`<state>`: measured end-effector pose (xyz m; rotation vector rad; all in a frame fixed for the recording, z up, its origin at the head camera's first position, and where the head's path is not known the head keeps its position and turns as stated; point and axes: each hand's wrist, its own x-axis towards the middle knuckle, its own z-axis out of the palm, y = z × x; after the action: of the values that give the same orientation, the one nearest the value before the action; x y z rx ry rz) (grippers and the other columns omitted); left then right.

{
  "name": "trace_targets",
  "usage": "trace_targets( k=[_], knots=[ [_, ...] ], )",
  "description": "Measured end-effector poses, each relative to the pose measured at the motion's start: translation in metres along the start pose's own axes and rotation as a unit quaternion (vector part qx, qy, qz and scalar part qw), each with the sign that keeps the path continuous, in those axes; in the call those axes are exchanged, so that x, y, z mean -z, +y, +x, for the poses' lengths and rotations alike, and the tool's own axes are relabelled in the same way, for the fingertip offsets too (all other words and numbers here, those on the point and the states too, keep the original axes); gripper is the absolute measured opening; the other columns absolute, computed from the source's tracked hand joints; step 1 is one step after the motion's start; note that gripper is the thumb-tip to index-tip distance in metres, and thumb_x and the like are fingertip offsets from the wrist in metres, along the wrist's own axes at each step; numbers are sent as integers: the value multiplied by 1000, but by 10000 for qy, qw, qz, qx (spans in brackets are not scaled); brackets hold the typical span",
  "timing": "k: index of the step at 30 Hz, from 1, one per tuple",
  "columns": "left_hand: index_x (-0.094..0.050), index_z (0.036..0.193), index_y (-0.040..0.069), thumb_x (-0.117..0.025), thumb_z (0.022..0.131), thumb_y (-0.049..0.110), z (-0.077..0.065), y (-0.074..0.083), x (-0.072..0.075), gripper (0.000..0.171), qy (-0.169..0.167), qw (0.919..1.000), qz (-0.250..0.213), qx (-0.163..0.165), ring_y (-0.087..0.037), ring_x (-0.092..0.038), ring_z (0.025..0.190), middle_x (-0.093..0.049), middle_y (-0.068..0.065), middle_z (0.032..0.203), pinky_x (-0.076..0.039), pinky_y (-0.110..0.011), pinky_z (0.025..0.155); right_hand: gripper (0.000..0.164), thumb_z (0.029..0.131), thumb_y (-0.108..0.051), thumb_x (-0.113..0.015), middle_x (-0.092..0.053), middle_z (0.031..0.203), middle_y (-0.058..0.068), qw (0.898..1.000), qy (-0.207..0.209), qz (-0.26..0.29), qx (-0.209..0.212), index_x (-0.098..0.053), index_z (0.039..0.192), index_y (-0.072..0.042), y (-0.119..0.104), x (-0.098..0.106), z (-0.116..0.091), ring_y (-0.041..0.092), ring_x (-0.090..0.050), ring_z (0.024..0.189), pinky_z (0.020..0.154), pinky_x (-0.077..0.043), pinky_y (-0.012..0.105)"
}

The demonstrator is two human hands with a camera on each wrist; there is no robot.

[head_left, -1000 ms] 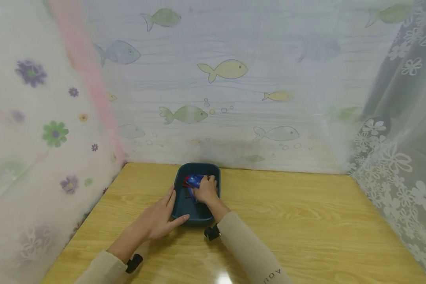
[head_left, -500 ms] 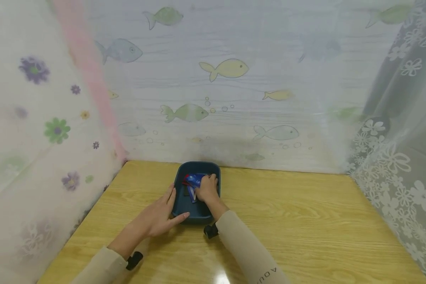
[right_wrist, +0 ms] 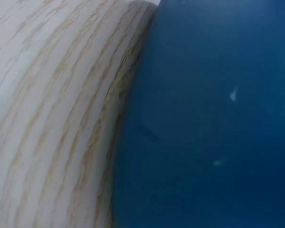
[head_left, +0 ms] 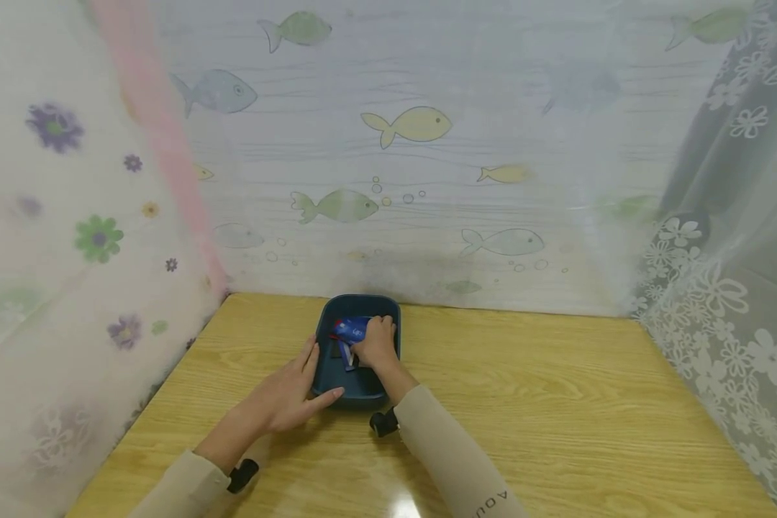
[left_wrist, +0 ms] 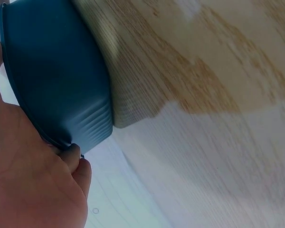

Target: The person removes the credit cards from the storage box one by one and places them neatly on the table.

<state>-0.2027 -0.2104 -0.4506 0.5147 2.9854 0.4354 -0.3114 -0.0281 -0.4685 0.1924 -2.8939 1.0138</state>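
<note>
A dark blue plastic bin (head_left: 356, 387) stands near the back of the table. Along its left wall lie the straight fingers of my left hand (head_left: 285, 396), the thumb spread over its near edge; the left wrist view shows fingertips at the bin's rim (left_wrist: 19, 102). My right hand (head_left: 378, 344) reaches inside, fingers curled at the right end of a shiny blue packet (head_left: 350, 329) with white lettering and a red end. Just below it, a narrow blue-and-white piece (head_left: 346, 356) lies by the thumb. The right wrist view shows only the bin's outer wall (right_wrist: 204, 118) and wood.
The wood-grain table (head_left: 557, 396) extends to both sides and toward me. Behind it hangs a fish-print curtain (head_left: 421, 180), with a flower-print sheet (head_left: 58, 288) on the left and lace (head_left: 719, 288) on the right. A small dark flat thing (head_left: 334, 351) lies in the bin.
The blue packet has shifted slightly left and turned so that lettering shows. More of the blue-and-white piece is visible than one second ago. My left hand stays at the bin.
</note>
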Motion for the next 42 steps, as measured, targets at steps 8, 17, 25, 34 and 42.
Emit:
trace_targets(
  k=[8, 17, 25, 34, 42],
  knots=[
    [-13, 161, -6, -33, 94, 82, 1, -1, -1, 112, 29, 10000, 26, -71, -40, -27, 152, -3, -19, 171, -35, -55, 116, 61, 82, -12, -85, -57, 124, 27, 9997, -115, 203, -22, -55, 130, 11, 0, 2, 1, 41, -56, 120, 104, -49, 48],
    [-12, 162, -5, -33, 94, 83, 0, -1, -1, 113, -13, 10000, 31, -26, -40, -26, 152, -1, -19, 171, -34, -55, 117, 56, 83, -2, -77, -53, 130, 25, 9966, -265, 775, 36, -56, 134, 7, 1, 2, 1, 35, -53, 118, 103, -49, 45],
    [-10, 162, -4, -35, 95, 81, -1, 1, 3, 111, -89, 10000, -8, -15, -40, -25, 152, 1, -18, 170, -34, -55, 117, 58, 83, -3, -75, -54, 131, 27, 9924, -320, 1185, 95, -54, 135, 12, 0, 6, -1, 38, -52, 119, 106, -46, 49],
    [-12, 161, -6, -35, 96, 79, -2, 3, 6, 109, -65, 10000, -28, -63, -43, -27, 151, -1, -20, 170, -35, -58, 115, 50, 93, -10, -73, -56, 138, 25, 9881, -219, 1517, -144, -56, 136, 8, -2, 6, 0, 38, -53, 129, 108, -46, 48],
    [-12, 161, -5, -34, 94, 82, 0, -1, 1, 112, -46, 10000, -17, -65, -41, -27, 151, 0, -18, 170, -35, -56, 116, 48, 92, -1, -69, -69, 103, 14, 9840, -35, 1780, 52, -58, 138, 2, -3, 7, -2, 25, -67, 93, 84, -56, 38]
  ],
)
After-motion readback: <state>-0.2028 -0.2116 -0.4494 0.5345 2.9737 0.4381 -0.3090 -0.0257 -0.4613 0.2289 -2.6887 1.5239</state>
